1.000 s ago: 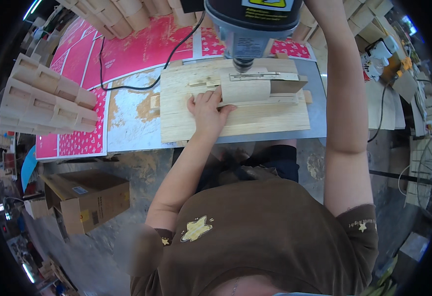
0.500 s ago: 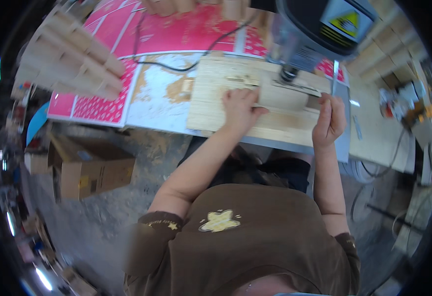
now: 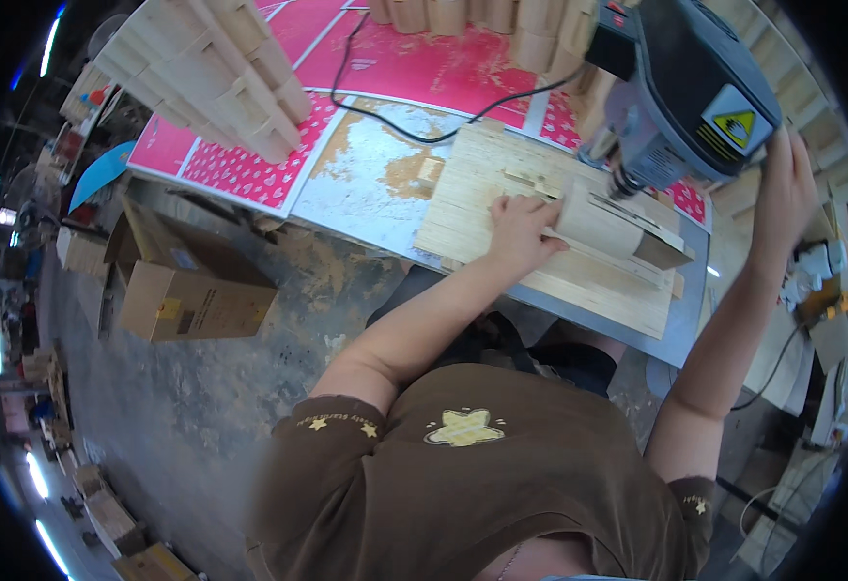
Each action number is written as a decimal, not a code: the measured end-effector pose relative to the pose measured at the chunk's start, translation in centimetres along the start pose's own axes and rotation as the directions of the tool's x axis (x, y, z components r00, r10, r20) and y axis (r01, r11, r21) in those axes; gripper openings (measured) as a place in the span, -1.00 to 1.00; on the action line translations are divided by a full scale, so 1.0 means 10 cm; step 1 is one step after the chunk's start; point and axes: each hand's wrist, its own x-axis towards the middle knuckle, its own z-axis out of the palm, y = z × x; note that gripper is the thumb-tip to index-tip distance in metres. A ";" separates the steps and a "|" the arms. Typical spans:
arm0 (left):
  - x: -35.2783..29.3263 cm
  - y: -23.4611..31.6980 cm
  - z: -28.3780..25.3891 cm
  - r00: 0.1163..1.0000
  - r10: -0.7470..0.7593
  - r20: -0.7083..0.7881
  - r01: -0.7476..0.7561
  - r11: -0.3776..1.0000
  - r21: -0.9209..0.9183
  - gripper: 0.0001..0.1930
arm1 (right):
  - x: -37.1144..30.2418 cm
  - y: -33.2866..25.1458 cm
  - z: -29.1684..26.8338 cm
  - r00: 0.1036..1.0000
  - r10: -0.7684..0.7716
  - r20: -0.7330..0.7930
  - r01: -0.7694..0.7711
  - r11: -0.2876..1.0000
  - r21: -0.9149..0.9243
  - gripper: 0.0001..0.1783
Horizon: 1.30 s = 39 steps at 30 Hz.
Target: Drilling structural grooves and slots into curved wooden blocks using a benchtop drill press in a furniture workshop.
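Left hand (image 3: 524,235), thumb and fingers spread, is bracing the left end of the curved wooden piece (image 3: 593,221), which is lying on the board (image 3: 477,184) beneath the chuck (image 3: 624,184). Right hand (image 3: 790,189): raised beside the drill press (image 3: 705,97), grip cannot be told. Judgement: even pressure, fingertips clear, is suiting this.

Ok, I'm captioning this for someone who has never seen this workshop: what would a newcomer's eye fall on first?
Probably the big dark drill-like machine at the upper right with its yellow warning sticker, its chuck close to a pale rounded wooden piece that the left grip touches at one end. Next, likely the bright pink sheeting along the top, where tall stacked wooden pieces stand at the upper left.
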 end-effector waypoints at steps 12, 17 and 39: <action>0.15 -0.11 0.00 0.993 -0.077 0.084 0.099 0.949 -0.300 -0.54 | -0.68 0.61 -0.06 0.829 0.106 0.550 -0.120 0.993 -0.011 -0.68; 0.19 0.05 -0.21 0.994 -0.095 0.057 0.110 0.914 -0.389 -0.63 | -1.42 0.74 -0.11 0.710 0.164 0.684 0.113 0.933 -0.341 -0.74; 0.05 0.09 -1.09 0.628 -0.661 0.410 0.758 0.399 -0.516 -0.60 | -1.56 0.46 -0.31 0.700 0.101 0.707 0.063 0.977 -0.202 -0.75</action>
